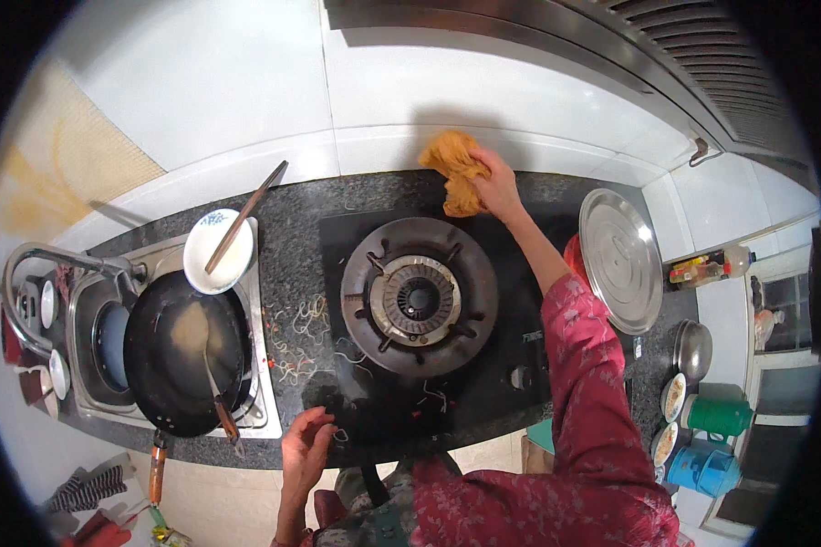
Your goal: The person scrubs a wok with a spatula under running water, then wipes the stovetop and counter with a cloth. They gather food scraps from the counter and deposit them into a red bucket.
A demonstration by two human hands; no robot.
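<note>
My right hand (498, 186) grips a crumpled orange-yellow cloth (457, 179) at the back edge of a black glass gas hob (520, 273), close to the white tiled wall. In front of the cloth is the hob's round burner with its dark pan support (361, 301). My left hand (306, 444) is by the hob's front left corner. Its fingers are bent, thumb and fingertips slightly apart, with nothing visible in them. Pale noodle-like scraps (294, 362) are strewn over the dark speckled counter left of the burner, and a few lie on the hob (434, 396).
A black wok (178, 342) holding cloudy liquid and a ladle (213, 386) rests over the sink (85, 349). Chopsticks (246, 217) lie across a white bowl (205, 256) behind it. To the right stand a steel lid (619, 263), filled dishes (673, 396) and a green jug (718, 414).
</note>
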